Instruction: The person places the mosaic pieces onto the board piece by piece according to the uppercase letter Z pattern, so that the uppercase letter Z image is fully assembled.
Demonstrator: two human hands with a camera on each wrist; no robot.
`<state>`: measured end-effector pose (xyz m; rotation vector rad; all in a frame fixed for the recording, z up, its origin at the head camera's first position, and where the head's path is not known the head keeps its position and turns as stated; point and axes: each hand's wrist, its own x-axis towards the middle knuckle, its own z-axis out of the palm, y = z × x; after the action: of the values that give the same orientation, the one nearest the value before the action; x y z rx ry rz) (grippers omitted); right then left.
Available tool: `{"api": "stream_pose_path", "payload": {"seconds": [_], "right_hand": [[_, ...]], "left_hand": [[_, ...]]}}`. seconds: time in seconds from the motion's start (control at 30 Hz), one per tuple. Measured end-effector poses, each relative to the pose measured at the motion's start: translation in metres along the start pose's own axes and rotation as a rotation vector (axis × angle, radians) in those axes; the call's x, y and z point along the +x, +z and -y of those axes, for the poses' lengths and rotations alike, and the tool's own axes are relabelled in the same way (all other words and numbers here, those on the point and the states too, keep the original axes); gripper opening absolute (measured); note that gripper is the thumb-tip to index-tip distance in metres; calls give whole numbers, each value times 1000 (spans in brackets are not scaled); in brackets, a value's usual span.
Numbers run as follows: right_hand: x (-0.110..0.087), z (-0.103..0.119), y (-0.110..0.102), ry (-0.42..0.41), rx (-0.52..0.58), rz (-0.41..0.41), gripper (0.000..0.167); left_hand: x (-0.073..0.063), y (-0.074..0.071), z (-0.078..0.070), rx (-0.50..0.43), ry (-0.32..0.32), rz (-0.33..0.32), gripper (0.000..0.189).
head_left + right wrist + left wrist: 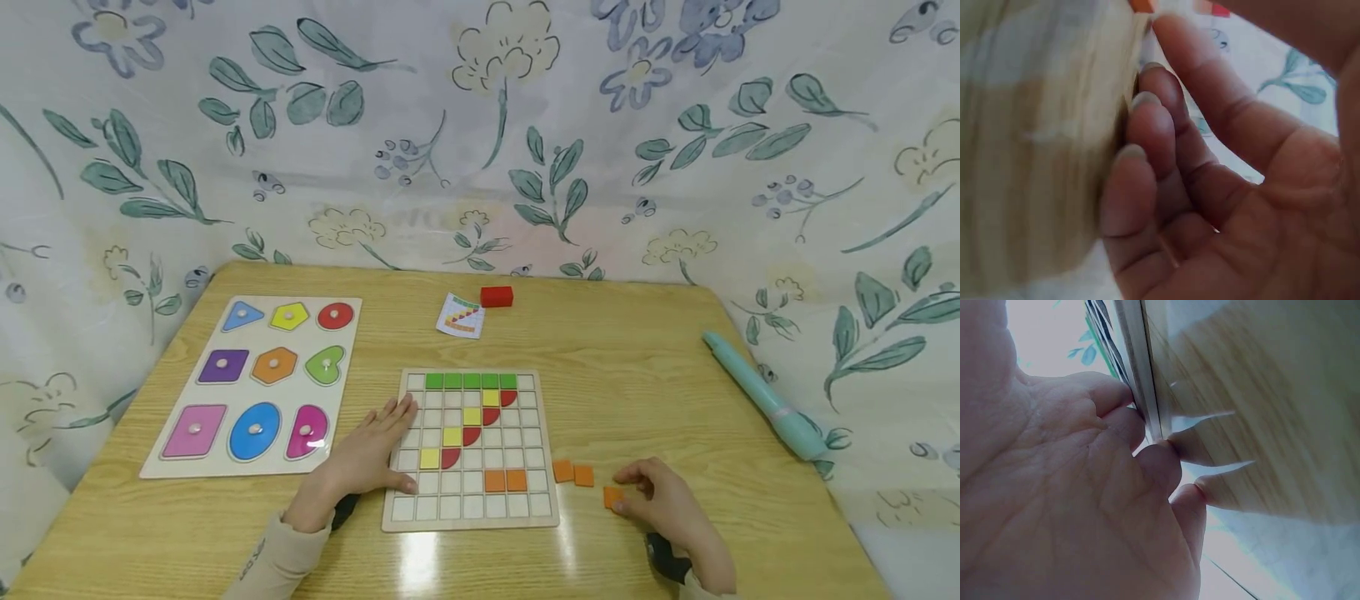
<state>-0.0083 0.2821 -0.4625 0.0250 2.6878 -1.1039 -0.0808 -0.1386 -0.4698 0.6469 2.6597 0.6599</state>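
A square wooden grid board (472,506) holds green, yellow and orange square tiles and red quarter-round tiles. My left hand (371,450) lies spread over the board's left edge, thumb and fingertips on its cells. In the left wrist view, its fingers (1160,469) reach the board's side at the tabletop. Right of the board, my right hand (663,504) rests low on the table, fingers bent and thumb apart from the index finger. Its thumb tip overlaps a loose orange square tile (611,496). Two more orange tiles (583,476) lie between that hand and the board.
A white knob puzzle (247,383) with coloured shapes lies at left. Behind the board are a small pattern card (461,317) and a red block (497,297). A teal wand-shaped object (765,396) lies along the right edge. Floral cloth (480,167) hangs behind the table.
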Motion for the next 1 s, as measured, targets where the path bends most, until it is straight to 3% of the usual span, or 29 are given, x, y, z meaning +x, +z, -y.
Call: {"api": "stream_pose_path", "payload": {"seconds": [0.23,0.4,0.5,0.63,0.8,1.0], "right_hand": [[17,16,8,16,-78,-53,23],[32,22,18,12,-54,-131,21],[38,22,23,-45,-45,-203,20],[44,29,30,-56,7,-237,16],[47,50,43,-29,107,-234,14],[46,80,70,-104,254,-142,8]], "left_hand": [[-2,1,1,-5,5,-7,112],[0,1,1,4,1,3,111],[0,2,1,12,-1,6,111],[-1,3,1,13,-12,5,111],[0,3,2,12,-12,2,112],[1,3,2,18,-3,-1,111]]}}
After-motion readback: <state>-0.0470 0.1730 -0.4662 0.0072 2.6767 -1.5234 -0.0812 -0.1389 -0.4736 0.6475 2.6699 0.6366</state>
